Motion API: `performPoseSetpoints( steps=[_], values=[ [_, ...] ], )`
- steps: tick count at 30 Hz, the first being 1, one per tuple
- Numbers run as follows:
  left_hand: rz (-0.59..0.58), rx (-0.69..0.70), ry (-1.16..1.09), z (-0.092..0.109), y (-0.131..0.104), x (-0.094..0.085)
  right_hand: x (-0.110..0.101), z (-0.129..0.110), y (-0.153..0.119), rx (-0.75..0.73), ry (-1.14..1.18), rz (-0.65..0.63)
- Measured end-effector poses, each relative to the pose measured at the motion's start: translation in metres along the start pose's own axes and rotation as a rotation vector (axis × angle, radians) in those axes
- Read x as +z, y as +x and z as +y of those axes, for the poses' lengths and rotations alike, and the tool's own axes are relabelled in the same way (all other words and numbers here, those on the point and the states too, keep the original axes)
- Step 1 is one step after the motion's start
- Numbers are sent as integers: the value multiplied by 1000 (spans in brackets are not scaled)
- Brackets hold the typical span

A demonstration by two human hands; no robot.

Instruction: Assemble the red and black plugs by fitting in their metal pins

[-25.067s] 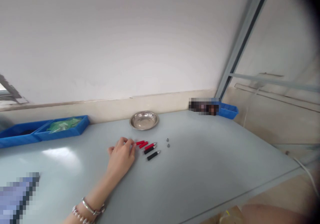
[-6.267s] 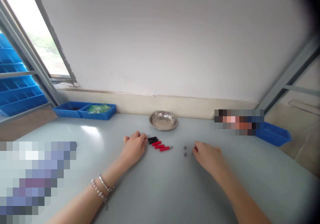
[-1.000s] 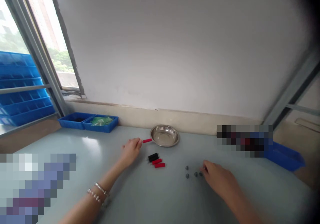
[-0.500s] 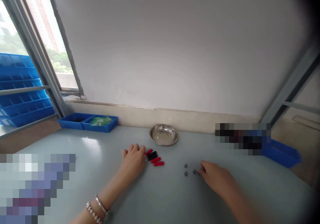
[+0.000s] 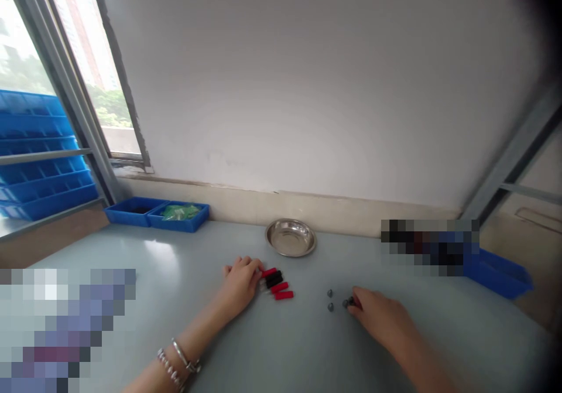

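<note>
Moved red barrel (image 5: 269,272) from beside bowl (image 5: 290,251) to black barrels (image 5: 274,279), making five abreast; clamped on it with left hand (image 5: 241,283), on grey tip (image 5: 350,301) with right hand (image 5: 381,315).

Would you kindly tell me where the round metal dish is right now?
In the head view, the metal dish sits near the middle, toward the far side of the table, just beyond the red and black tubes by the left hand.

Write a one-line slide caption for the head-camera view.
Left hand at red and black tubes, right hand at small grey cones, a shiny metal dish farther back.
</note>
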State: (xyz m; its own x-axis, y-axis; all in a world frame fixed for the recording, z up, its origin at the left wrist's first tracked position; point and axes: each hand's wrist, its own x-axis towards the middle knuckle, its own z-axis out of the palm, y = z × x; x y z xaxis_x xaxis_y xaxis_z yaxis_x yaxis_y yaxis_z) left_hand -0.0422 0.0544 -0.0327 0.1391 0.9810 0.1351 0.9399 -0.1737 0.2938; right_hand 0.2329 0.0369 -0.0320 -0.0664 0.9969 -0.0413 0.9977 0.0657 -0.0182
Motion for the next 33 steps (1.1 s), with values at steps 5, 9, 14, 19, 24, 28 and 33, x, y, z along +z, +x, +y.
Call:
performPoseSetpoints(
  steps=[5, 9, 14, 19, 24, 28, 33],
  values=[
    [6, 2, -20, 8, -3, 0, -15, 3, 1, 40, 76, -50],
    [7, 37, -82, 13, -6, -2, -26, -10, -1, -107, 226, 23],
    [-25, 134, -167, 21, -14, -6, -19, -48, -15, -391, 304, 48],
    [-58, 158, -130, 29, -19, -6, -10, -66, -25, -456, 355, -7],
    [-37, 168, -120, 30, -19, 1, -11, -64, -25, -441, 388, -23],
    [-1, 179, -129, 30, -18, 6, -11, -64, -26, -464, 442, -21],
    [3, 176, -128, 28, -17, 8, -14, -64, -26, -442, 476, -18]
  ],
)
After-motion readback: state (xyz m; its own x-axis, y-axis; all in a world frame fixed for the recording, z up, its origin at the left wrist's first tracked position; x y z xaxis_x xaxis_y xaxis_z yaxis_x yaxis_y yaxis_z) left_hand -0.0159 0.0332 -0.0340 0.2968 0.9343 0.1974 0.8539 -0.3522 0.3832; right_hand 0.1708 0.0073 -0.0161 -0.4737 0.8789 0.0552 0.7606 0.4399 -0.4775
